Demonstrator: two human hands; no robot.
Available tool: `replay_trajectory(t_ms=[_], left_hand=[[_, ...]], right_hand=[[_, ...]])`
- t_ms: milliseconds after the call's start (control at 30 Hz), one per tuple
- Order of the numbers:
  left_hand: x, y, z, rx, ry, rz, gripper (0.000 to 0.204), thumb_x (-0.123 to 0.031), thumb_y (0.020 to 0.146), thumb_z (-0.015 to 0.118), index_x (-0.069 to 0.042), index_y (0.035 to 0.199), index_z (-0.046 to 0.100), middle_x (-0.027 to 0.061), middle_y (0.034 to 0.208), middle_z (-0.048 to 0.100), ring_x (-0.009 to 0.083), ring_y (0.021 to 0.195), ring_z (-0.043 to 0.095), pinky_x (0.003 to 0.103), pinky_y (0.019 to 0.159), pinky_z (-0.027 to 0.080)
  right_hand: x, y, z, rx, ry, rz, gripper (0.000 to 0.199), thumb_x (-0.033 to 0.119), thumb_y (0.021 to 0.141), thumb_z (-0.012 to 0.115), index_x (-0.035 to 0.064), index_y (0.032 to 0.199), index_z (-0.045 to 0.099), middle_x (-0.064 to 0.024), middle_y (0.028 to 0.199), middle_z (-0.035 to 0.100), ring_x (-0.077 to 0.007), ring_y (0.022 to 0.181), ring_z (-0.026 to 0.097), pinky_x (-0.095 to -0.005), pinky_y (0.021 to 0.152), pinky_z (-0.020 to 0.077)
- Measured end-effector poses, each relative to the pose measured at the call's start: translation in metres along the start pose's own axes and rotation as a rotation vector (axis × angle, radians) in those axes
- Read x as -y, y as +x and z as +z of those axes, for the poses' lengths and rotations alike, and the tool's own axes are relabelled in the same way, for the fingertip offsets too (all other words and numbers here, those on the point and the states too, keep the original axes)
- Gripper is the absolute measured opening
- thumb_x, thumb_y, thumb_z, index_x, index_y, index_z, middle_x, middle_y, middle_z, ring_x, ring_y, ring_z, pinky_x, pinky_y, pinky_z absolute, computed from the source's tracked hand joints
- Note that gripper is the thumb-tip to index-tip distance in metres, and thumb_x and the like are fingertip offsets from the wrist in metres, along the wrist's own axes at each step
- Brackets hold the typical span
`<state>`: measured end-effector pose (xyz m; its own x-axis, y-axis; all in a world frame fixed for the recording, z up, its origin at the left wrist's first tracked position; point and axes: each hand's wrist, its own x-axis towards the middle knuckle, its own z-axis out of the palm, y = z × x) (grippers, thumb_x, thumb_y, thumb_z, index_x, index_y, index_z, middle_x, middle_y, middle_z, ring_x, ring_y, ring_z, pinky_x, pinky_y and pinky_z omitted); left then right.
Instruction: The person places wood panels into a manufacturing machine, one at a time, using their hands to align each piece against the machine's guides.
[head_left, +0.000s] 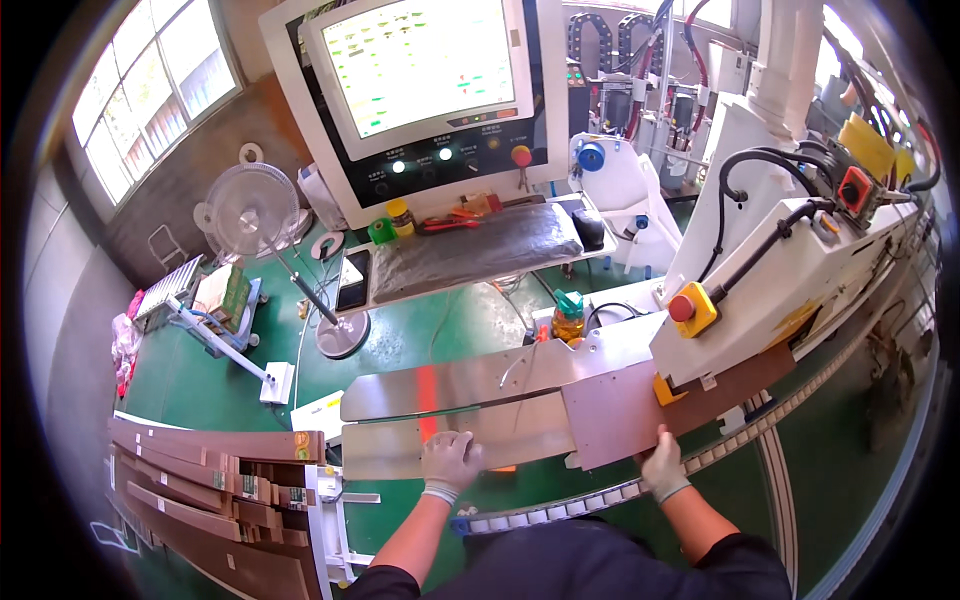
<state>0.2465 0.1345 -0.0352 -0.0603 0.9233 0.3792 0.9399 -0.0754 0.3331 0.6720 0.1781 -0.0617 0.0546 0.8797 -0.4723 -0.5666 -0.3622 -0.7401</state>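
My left hand [451,463], in a pale work glove, rests with curled fingers on the near edge of a long metal plate [375,452]. Its palm side is hidden, so anything inside it cannot be made out. My right hand [661,468], also gloved, is at the near edge of a pinkish flat panel [615,412], beside a brown board [735,388]. Its fingers are stretched and apart; whether they touch the panel or the board is unclear. The board lies partly under the white machine head [760,290]. A red-orange stripe [427,400] crosses the metal surface.
Brown boards [210,500] are stacked at the lower left. A curved segmented track [570,508] runs close to my body. Ahead stand a control screen [425,65] and a shelf with a dark pad [475,248]. A red stop button [682,308] sits on the machine; a fan [250,212] stands left.
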Motion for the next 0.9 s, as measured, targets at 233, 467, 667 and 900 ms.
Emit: replay_trajectory(t_ms=[233,467,667,900], left_hand=[[0.005,-0.002,0.010,-0.079,-0.033,0.020,0.024,-0.031,0.083,0.070,-0.013,0.098,0.073,0.0100,0.095,0.070,0.0328,0.095,0.065,0.051,0.083,0.050],[-0.005,-0.001,0.007,-0.063,0.026,0.062,0.024,-0.030,0.084,0.070,-0.014,0.102,0.073,0.0097,0.096,0.068,0.0336,0.093,0.064,0.051,0.080,0.050],[0.007,-0.008,0.000,-0.006,0.037,0.019,0.026,-0.030,0.086,0.069,-0.014,0.107,0.072,0.0118,0.102,0.068,0.0352,0.098,0.064,0.052,0.082,0.051],[0.004,0.001,0.020,0.081,-0.030,-0.041,0.030,-0.028,0.084,0.072,-0.013,0.111,0.072,0.0122,0.106,0.070,0.0348,0.105,0.065,0.050,0.092,0.052]], right_hand=[[-0.063,-0.003,0.046,-0.305,0.156,0.216,0.052,0.055,0.110,0.039,0.0056,0.104,0.055,-0.0100,0.090,0.065,-0.0249,0.079,0.066,-0.0387,0.072,0.0567],[-0.007,0.027,-0.024,-0.275,0.121,0.138,0.038,0.049,0.110,0.040,0.0181,0.092,0.051,0.0012,0.069,0.051,-0.0146,0.059,0.053,-0.0296,0.055,0.0464],[0.016,0.038,-0.043,-0.277,0.208,0.004,0.028,0.042,0.108,0.044,0.0187,0.102,0.058,0.0014,0.078,0.058,-0.0144,0.069,0.058,-0.0292,0.060,0.0501],[-0.057,-0.029,0.038,-0.027,-0.792,-0.431,0.014,0.021,0.101,0.055,0.0092,0.108,0.059,-0.0013,0.077,0.060,-0.0164,0.066,0.058,-0.0347,0.062,0.0522]])
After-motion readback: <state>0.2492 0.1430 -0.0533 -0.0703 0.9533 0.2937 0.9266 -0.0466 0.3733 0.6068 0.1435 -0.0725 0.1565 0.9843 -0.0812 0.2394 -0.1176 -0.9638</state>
